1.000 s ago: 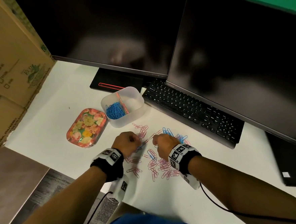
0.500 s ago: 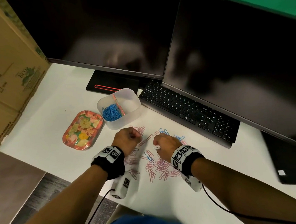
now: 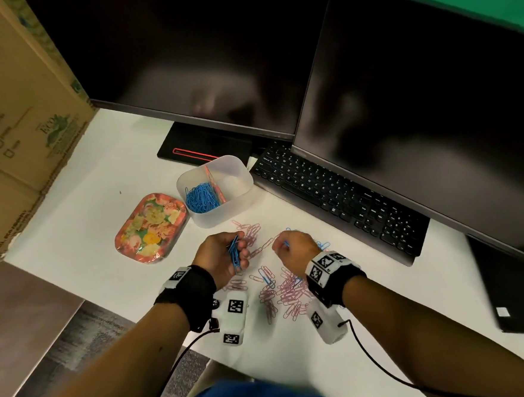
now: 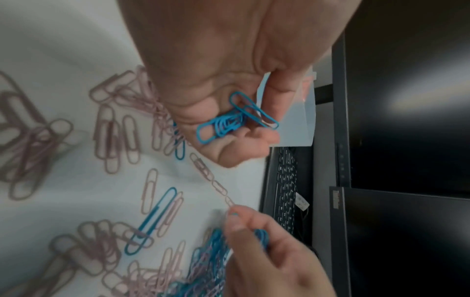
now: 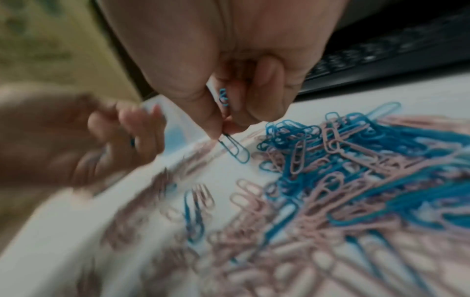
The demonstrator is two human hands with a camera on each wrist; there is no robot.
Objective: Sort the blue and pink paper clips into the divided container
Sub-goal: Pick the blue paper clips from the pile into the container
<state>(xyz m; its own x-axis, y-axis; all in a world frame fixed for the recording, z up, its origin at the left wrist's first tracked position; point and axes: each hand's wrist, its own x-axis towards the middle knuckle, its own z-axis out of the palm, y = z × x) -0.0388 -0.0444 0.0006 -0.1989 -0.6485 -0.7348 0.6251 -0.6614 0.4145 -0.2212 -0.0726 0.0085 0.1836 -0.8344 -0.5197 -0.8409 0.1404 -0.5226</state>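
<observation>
A bundle of blue paper clips (image 3: 235,253) sits gripped in a person's left hand (image 3: 220,258), the fingers (image 4: 273,96) curled round it just above a white desk (image 3: 99,191); the left wrist view shows the clips bunched against the palm, one loop sticking out past the fingertips; beside it the right hand (image 3: 292,252) pinches a single blue clip (image 5: 235,149) between thumb and forefinger, its free end hanging down to the desk, while more blue wire shows tucked in the curled fingers (image 5: 264,80) behind; under and between the two hands lies a loose scatter of pink paper clips (image 3: 287,294) with a few blue ones mixed in, a denser blue-and-pink tangle (image 5: 351,160) lying near the right hand; just beyond the scatter stands the divided container (image 3: 224,213), a translucent tub whose left compartment holds a heap of sorted blue clips (image 3: 201,198), a few pink ones leaning along the partition, the right compartment's contents hard to make out; a floral tray (image 3: 151,227) rests just left of the tub, touching or nearly touching it; a black keyboard (image 3: 338,196) runs off to the right beneath two dark monitors (image 3: 418,100); cardboard boxes (image 3: 10,116) stand along the desk's left edge; both wrists wear black bands carrying marker-tagged camera units.
</observation>
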